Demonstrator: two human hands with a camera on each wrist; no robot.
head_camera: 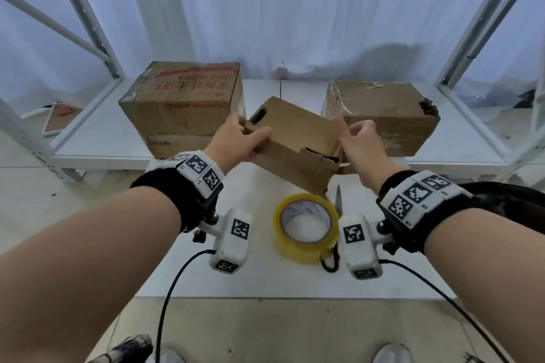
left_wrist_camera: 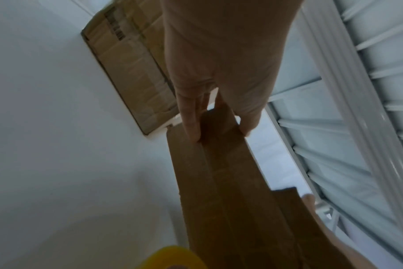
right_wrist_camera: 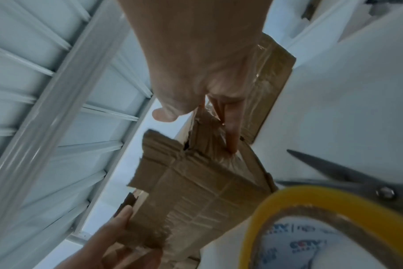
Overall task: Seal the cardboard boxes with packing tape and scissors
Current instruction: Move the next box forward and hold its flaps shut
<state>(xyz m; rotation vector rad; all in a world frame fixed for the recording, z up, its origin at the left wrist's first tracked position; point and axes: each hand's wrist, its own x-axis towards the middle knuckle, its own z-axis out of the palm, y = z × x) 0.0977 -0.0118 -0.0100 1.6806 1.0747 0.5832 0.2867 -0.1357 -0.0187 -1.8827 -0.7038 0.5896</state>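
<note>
Three cardboard boxes: small box, printed box, worn box. Below the small box: one tape roll, one pair of scissors.

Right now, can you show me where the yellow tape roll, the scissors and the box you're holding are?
Packing tape roll point(head_camera: 306, 247): head view, yellow outer side of the roll.
Scissors point(right_wrist_camera: 347, 179): right wrist view, blades near the pivot.
Small cardboard box point(head_camera: 295, 138): head view, top face between both hands.

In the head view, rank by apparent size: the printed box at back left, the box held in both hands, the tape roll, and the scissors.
1. Printed box, largest.
2. Held box, gripped by the left hand and right hand; it is nearer the camera, so the gap is unsure.
3. Tape roll.
4. Scissors, mostly hidden.
</note>
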